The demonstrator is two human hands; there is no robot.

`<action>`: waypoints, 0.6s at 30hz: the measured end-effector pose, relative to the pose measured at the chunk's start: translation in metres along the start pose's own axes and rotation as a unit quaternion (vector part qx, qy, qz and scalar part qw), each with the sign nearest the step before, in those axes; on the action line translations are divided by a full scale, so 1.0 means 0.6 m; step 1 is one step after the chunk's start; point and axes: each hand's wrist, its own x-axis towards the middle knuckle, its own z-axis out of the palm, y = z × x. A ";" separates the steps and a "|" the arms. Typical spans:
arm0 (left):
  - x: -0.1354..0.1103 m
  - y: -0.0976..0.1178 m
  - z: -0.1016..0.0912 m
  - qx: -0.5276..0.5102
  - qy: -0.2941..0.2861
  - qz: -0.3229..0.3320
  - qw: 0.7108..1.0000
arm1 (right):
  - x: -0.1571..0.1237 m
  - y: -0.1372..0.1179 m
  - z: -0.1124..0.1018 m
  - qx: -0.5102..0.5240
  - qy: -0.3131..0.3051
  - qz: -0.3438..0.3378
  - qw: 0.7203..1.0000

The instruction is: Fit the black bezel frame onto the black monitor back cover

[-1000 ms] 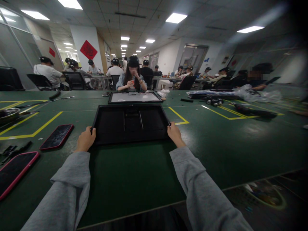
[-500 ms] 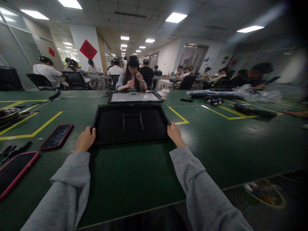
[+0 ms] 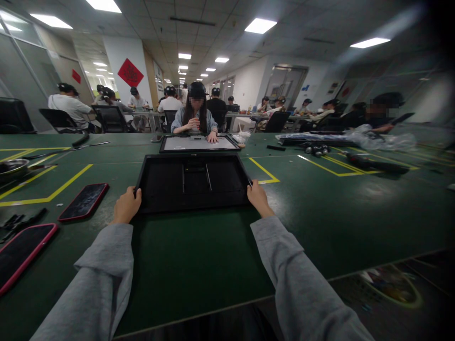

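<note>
A black rectangular monitor housing [image 3: 163, 182], open side up with two thin metal strips in its middle, lies on the green table in front of me. My left hand [image 3: 127, 205] is closed round its left edge, the fingers partly hidden behind the rim. On the opposite edge, my right hand [image 3: 259, 196] grips the side with the thumb on top. Just beyond the housing is a flat grey panel with a black frame [image 3: 177, 143]. A co-worker's hand [image 3: 213, 137] rests on that panel.
Two red-cased phones [image 3: 84, 201] lie to my left, near black straps [image 3: 24, 221] and a metal bowl [image 3: 13, 168]. Right of centre are a short black strip [image 3: 276, 148], a plastic-wrapped bundle [image 3: 313, 137] and dark tools [image 3: 377, 163]. A basket [image 3: 394, 289] stands below the table edge.
The co-worker across the table has lowered one hand from near the head onto the grey panel. My hands and the housing have not visibly moved.
</note>
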 end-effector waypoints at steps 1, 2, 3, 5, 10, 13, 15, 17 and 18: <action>0.001 -0.001 0.001 0.000 0.002 0.001 1.000 | 0.000 0.000 0.000 0.000 0.000 0.001 1.000; 0.002 -0.002 0.003 0.000 0.005 0.003 1.000 | 0.000 0.000 0.000 -0.001 0.000 0.001 1.000; 0.003 -0.002 0.004 -0.001 0.007 0.004 1.000 | 0.000 0.000 0.001 -0.001 0.001 0.002 1.000; 0.003 -0.003 0.005 -0.002 0.009 0.007 1.000 | 0.001 0.000 0.002 -0.002 0.004 0.003 1.000; 0.002 -0.001 0.002 0.004 0.004 0.005 1.000 | 0.004 0.002 0.005 -0.006 0.006 0.001 1.000; 0.000 0.001 -0.001 0.007 0.004 0.002 1.000 | 0.004 0.002 0.005 -0.008 0.005 0.000 1.000; -0.001 0.002 -0.002 0.007 0.004 0.002 1.000 | 0.003 0.002 0.004 -0.004 0.007 -0.002 1.000; -0.001 0.002 -0.002 0.006 0.003 0.002 1.000 | 0.002 0.001 0.002 0.003 0.008 -0.002 1.000; -0.001 0.002 -0.002 0.005 0.003 0.002 1.000 | 0.001 0.001 0.002 0.006 0.006 0.000 1.000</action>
